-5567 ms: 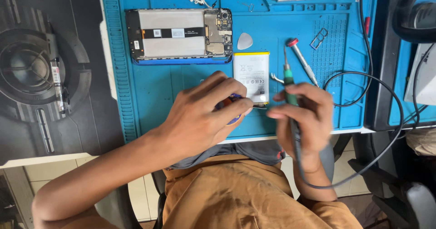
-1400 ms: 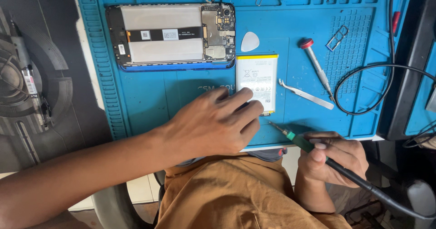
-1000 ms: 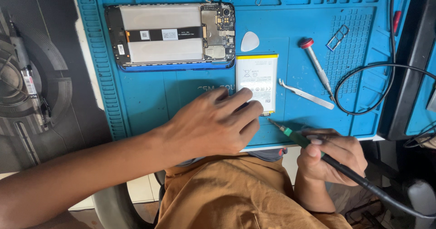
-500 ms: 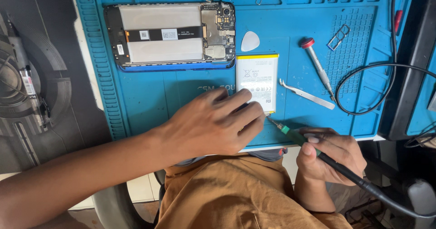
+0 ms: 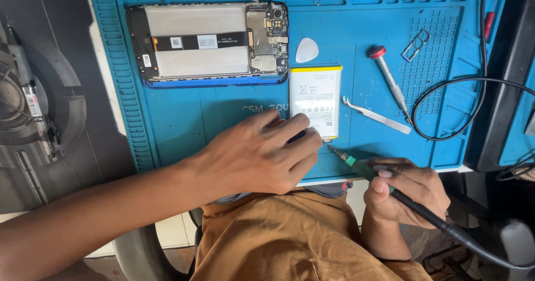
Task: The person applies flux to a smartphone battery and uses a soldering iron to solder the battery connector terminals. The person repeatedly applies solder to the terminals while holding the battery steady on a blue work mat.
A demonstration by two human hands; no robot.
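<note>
My left hand (image 5: pixel 262 154) lies palm down on the blue work mat (image 5: pixel 184 119), fingers curled against the lower edge of a white phone battery (image 5: pixel 315 100); what is under the fingers is hidden. My right hand (image 5: pixel 407 189) grips a soldering iron (image 5: pixel 362 168) with a green collar and black handle, its tip pointing up-left at the battery's lower right corner, beside my left fingertips. An opened phone (image 5: pixel 209 42) with its back off lies at the mat's top left.
On the mat lie a white pick (image 5: pixel 306 50), metal tweezers (image 5: pixel 376 116), a red-capped screwdriver (image 5: pixel 388 80) and a SIM tray (image 5: pixel 416 43). A black cable (image 5: pixel 446 111) loops at the right beside a black device (image 5: pixel 504 86). A dark mat lies to the left.
The soldering iron tip has crept up-left toward the battery's corner. My left hand stays on the mat. Much earlier, both hands were together at the mat's front edge.
</note>
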